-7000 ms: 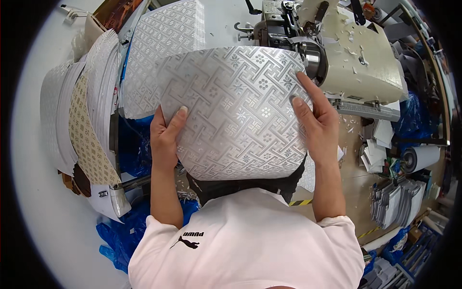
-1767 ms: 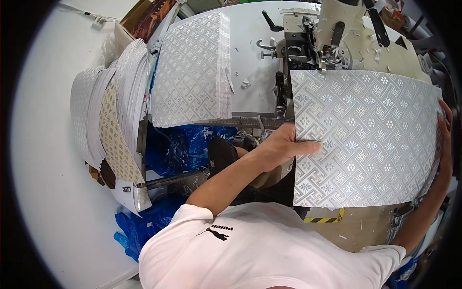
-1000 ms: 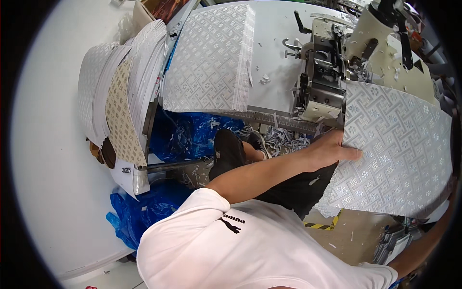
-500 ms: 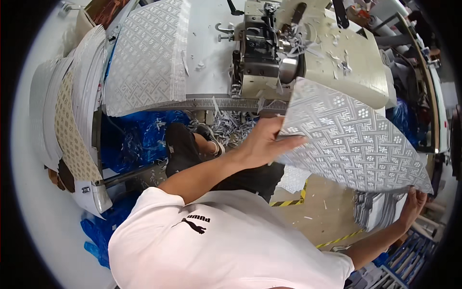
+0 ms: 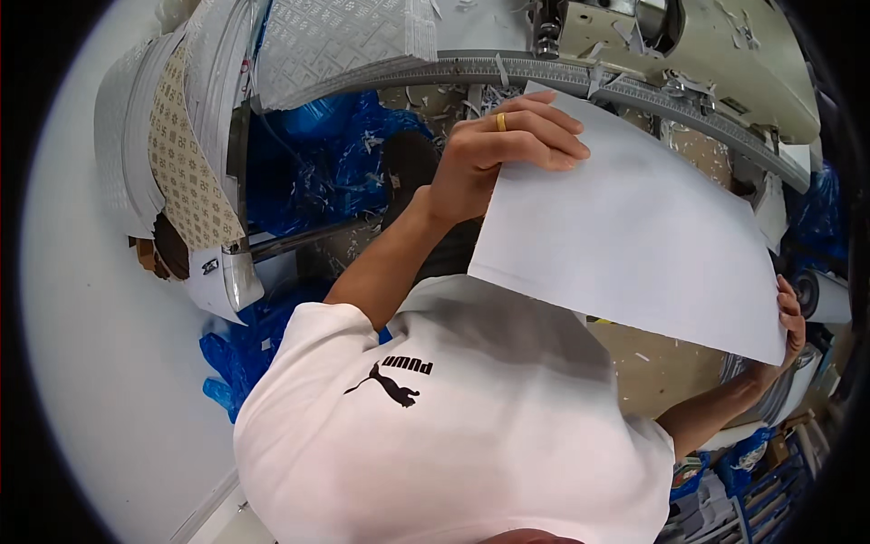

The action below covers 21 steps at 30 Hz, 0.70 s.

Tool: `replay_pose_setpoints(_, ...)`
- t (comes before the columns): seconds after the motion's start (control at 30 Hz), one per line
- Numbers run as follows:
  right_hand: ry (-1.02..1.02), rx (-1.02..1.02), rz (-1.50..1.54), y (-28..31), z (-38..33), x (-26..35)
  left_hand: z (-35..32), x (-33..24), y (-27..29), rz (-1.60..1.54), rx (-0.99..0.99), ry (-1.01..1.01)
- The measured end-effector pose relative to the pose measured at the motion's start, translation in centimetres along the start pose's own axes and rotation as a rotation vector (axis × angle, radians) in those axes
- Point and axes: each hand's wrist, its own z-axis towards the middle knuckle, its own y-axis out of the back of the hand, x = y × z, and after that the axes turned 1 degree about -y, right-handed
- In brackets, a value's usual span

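I hold a large stiff sheet (image 5: 634, 236) between both hands, its plain white back turned toward me. My left hand (image 5: 503, 145), with a gold ring on one finger, grips the sheet's upper left edge. My right hand (image 5: 790, 317) holds the lower right corner, mostly hidden behind the sheet. The sheet hangs tilted over my lap, in front of the edge of the sewing machine table (image 5: 634, 86).
A stack of silver patterned sheets (image 5: 335, 41) lies on the table at upper left. More white and tan patterned sheets (image 5: 177, 163) hang over a rack at left. Blue plastic bags (image 5: 299, 163) with paper scraps sit under the table. Shelves with stock (image 5: 743, 490) stand lower right.
The sheet has been turned over: its silver patterned face showed before, its plain white back shows now. It has also swung from the left to my right side.
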Motion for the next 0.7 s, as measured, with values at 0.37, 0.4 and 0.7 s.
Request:
replay_pose_setpoints(0.37,0.062,0.083,-0.045,0.3,-1.2,0.3,-1.2,-0.8,0.0,0.205,0.047,-0.135)
replay_pose_setpoints(0.4,0.068,0.078,-0.047,0.2,-1.3,0.2,-1.2,-0.7,0.0,0.188,0.045,-0.140)
replay_pose_setpoints(0.7,-0.315,-0.363,0.148,1.6,-4.3,-1.4,-0.3,-2.1,-0.7,0.062,0.235,0.102)
